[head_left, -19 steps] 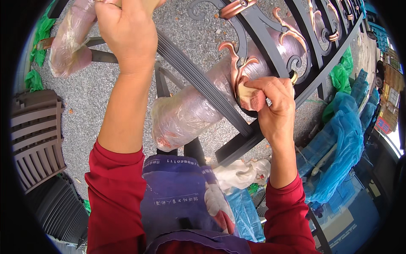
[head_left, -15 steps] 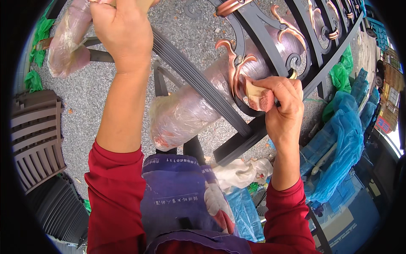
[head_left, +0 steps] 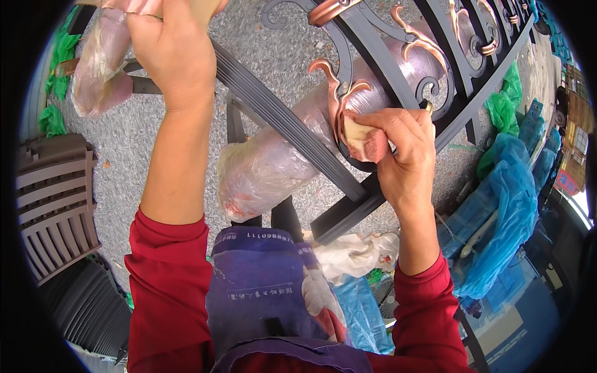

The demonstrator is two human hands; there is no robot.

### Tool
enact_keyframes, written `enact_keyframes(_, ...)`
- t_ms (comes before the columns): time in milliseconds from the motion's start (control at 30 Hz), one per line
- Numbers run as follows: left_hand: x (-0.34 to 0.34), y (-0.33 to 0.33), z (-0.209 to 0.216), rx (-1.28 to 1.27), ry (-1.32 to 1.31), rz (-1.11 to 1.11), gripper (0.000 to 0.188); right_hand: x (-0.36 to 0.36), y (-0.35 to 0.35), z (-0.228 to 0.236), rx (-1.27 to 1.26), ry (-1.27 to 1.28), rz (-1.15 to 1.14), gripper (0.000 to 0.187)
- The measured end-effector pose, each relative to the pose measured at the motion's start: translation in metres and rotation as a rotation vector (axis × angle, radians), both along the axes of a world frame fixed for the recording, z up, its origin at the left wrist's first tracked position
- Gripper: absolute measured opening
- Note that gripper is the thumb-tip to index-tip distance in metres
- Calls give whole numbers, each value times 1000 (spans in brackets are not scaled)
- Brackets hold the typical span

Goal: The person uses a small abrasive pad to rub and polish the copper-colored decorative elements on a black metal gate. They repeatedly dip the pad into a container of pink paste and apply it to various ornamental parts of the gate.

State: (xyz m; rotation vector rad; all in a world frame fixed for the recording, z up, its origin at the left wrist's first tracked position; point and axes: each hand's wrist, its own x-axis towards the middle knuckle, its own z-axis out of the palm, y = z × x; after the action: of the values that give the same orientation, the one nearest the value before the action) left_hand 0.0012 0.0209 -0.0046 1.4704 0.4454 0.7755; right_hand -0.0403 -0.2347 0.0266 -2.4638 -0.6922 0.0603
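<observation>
My right hand [head_left: 407, 152] is closed round a cream sponge block [head_left: 367, 144] whose end is stained reddish brown. The sponge touches the lower stem of a copper-coloured leaf scroll [head_left: 336, 102] on a black metal railing panel [head_left: 367, 59]. At the top edge my left hand [head_left: 177, 59] grips a tan piece with a pinkish copper surface [head_left: 142, 6]; most of it lies outside the picture, so its kind is unclear. Below that hand, a grooved black bar [head_left: 286, 121] of the panel slants down to a black end post [head_left: 348, 211].
Plastic-wrapped rolls [head_left: 264, 174] lie under the panel on grey ground. Brown slatted panels [head_left: 56, 205] and stacked black pieces [head_left: 87, 311] are at the left. Blue plastic sheeting [head_left: 497, 217] and a green bag [head_left: 505, 102] lie at the right; a white cloth [head_left: 351, 255] lies nearer me.
My right hand and the sponge have shifted slightly left, against the copper leaf's stem. My left hand has moved slightly left with its tan piece.
</observation>
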Motion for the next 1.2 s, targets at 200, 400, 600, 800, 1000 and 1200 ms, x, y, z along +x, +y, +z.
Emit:
enact_keyframes(200,-3,-4,0,18,-10,43,30,-12,-33,24,40,128,-157,20)
enact_keyframes(400,-2,-6,6,37,21,69,32,-3,-93,24,136,187,-531,29)
enact_keyframes(600,-4,3,-6,-2,-15,56,22,-13,-67,17,593,473,-662,29)
enact_keyframes(800,-7,7,3,-144,83,22,24,-23,-68,44,1354,991,-763,20)
enact_keyframes(1000,-41,3,68,-210,100,-69,30,-40,-94,93,1672,1108,-604,30)
enact_keyframes(1200,-125,-17,138,-326,195,-148,39,-109,-115,128,1265,827,-805,32)
